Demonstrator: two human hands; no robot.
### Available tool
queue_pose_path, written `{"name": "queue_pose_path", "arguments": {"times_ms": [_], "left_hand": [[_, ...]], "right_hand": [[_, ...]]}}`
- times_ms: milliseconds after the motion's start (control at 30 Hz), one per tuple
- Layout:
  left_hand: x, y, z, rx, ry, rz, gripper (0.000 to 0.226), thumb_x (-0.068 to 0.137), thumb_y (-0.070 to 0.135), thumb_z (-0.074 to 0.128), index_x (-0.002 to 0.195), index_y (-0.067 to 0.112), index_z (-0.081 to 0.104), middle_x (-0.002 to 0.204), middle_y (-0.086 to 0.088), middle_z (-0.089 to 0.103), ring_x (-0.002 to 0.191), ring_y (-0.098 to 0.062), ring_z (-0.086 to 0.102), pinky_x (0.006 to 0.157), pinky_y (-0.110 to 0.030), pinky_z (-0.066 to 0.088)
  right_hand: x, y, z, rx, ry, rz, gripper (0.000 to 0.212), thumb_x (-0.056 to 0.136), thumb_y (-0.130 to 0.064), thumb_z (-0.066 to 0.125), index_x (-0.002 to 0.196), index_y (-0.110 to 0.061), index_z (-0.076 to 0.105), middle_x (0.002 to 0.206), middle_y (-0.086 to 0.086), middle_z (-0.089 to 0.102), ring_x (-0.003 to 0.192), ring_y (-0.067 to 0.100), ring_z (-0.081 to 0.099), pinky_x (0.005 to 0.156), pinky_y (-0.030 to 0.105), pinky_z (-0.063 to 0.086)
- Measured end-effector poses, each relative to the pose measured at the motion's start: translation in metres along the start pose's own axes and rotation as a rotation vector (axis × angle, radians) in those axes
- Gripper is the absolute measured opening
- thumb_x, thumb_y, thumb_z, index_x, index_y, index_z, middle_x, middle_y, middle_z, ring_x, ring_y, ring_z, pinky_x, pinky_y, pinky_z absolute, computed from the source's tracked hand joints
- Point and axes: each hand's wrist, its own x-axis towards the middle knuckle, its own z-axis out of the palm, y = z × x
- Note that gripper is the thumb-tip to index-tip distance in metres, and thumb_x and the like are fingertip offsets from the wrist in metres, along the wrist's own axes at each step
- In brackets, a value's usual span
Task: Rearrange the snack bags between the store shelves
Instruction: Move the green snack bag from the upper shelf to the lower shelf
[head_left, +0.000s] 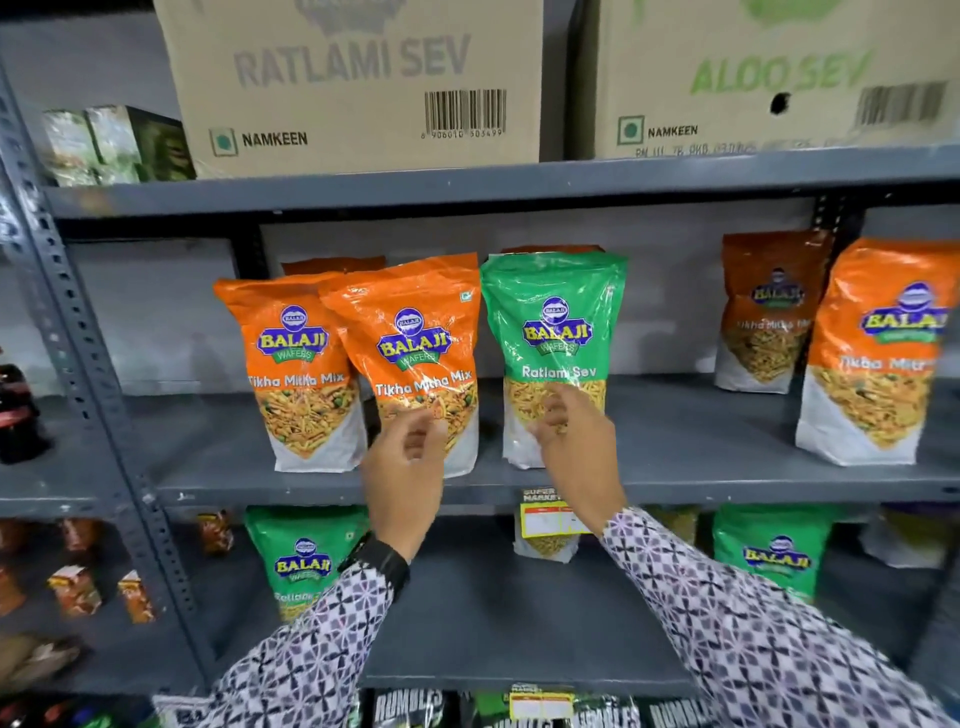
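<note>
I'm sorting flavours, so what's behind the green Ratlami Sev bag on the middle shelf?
Behind the green Ratlami Sev bag, only an orange-brown bag top peeks above it. Its label and anything further back are covered.

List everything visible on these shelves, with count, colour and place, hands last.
Tikha Mitha Mix bags: four clearly visible, orange, middle shelf.
Ratlami Sev bag: one, green, middle shelf centre.
Lower green bags: two, green, shelf below.
Cartons: two, brown, top shelf.
Shelf rack: one, grey.
Price tag: one, yellow, middle shelf edge.
Left hand: open, before an orange bag.
Right hand: open, fingers at the green bag.
</note>
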Motion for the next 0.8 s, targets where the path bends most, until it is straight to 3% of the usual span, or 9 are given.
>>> {"name": "queue_pose_path", "arguments": {"times_ms": [67, 167, 200, 267, 367, 467, 533, 633, 800], "left_hand": [[0.002, 0.009, 0.022, -0.012, -0.249, -0.071, 0.034, 0.097, 0.025, 0.07, 0.132, 0.025, 0.068, 0.123, 0.003, 0.075, 0.105, 0.005, 0.069, 0.106, -0.043, 0.056], [0.003, 0.024, 0.057, 0.025, -0.517, -0.136, 0.084, 0.099, 0.031, 0.069, 0.166, 0.02, 0.021, 0.169, -0.004, 0.037, 0.154, -0.02, 0.04, 0.127, -0.037, 0.029], [0.002, 0.028, 0.067, 0.048, -0.555, -0.142, 0.093, 0.099, 0.031, 0.069, 0.168, 0.02, 0.008, 0.173, -0.003, 0.027, 0.16, -0.021, 0.027, 0.126, -0.031, 0.021], [0.005, 0.028, 0.084, 0.026, -0.563, -0.183, 0.099, 0.099, 0.027, 0.07, 0.168, 0.019, -0.001, 0.174, 0.0, 0.022, 0.162, -0.02, 0.019, 0.119, -0.025, 0.018], [0.013, 0.018, 0.097, -0.008, -0.527, -0.222, 0.085, 0.095, 0.02, 0.074, 0.164, 0.023, 0.025, 0.16, 0.0, 0.049, 0.151, -0.024, 0.044, 0.112, -0.03, 0.035], [0.015, 0.014, 0.104, 0.0, -0.501, -0.231, 0.079, 0.092, 0.015, 0.077, 0.159, 0.022, 0.037, 0.149, -0.002, 0.059, 0.13, -0.017, 0.054, 0.107, -0.032, 0.04], [0.015, 0.016, 0.107, -0.012, -0.508, -0.223, 0.081, 0.089, 0.017, 0.08, 0.158, 0.023, 0.038, 0.148, -0.004, 0.06, 0.129, -0.018, 0.056, 0.116, -0.042, 0.044], [0.008, 0.023, 0.109, -0.056, -0.515, -0.185, 0.078, 0.086, 0.016, 0.083, 0.154, 0.023, 0.044, 0.142, -0.004, 0.064, 0.132, -0.024, 0.06, 0.114, -0.052, 0.049], [-0.014, 0.036, 0.099, -0.156, -0.515, -0.141, 0.077, 0.081, 0.018, 0.087, 0.147, 0.026, 0.049, 0.131, 0.008, 0.068, 0.125, -0.017, 0.065, 0.11, -0.05, 0.053]], "right_hand": [[0.003, 0.018, -0.016, -0.035, 0.124, 0.016, 0.06, 0.083, -0.014, 0.082, 0.136, -0.018, 0.053, 0.121, 0.002, 0.057, 0.103, 0.02, 0.063, 0.094, 0.04, 0.054], [0.014, 0.037, -0.033, 0.016, 0.062, 0.141, 0.084, 0.074, -0.021, 0.09, 0.144, -0.018, 0.044, 0.136, 0.009, 0.048, 0.128, 0.026, 0.051, 0.108, 0.037, 0.041], [0.017, 0.04, -0.036, 0.044, 0.0, 0.17, 0.091, 0.072, -0.019, 0.091, 0.148, -0.017, 0.04, 0.14, 0.008, 0.047, 0.134, 0.024, 0.047, 0.109, 0.035, 0.038], [0.02, 0.046, -0.038, 0.102, -0.103, 0.184, 0.095, 0.072, -0.018, 0.091, 0.15, -0.018, 0.038, 0.138, 0.002, 0.055, 0.131, 0.018, 0.051, 0.106, 0.034, 0.041], [0.019, 0.051, -0.037, 0.175, -0.16, 0.239, 0.083, 0.077, -0.014, 0.088, 0.147, -0.018, 0.044, 0.127, -0.001, 0.066, 0.117, 0.017, 0.062, 0.095, 0.028, 0.05], [0.02, 0.052, -0.041, 0.176, -0.136, 0.266, 0.076, 0.079, -0.007, 0.085, 0.144, -0.013, 0.046, 0.123, 0.003, 0.067, 0.108, 0.016, 0.062, 0.079, 0.007, 0.048], [0.02, 0.053, -0.049, 0.179, -0.12, 0.274, 0.074, 0.08, -0.006, 0.085, 0.143, -0.013, 0.047, 0.121, 0.003, 0.067, 0.108, 0.016, 0.062, 0.087, 0.018, 0.051], [0.016, 0.056, -0.063, 0.157, -0.089, 0.264, 0.07, 0.079, -0.007, 0.085, 0.139, -0.015, 0.049, 0.117, 0.0, 0.067, 0.107, 0.016, 0.064, 0.098, 0.033, 0.053], [-0.009, 0.044, -0.092, 0.19, -0.048, 0.224, 0.069, 0.078, -0.006, 0.086, 0.136, -0.018, 0.051, 0.114, -0.007, 0.069, 0.098, 0.002, 0.066, 0.08, 0.01, 0.051]]}}
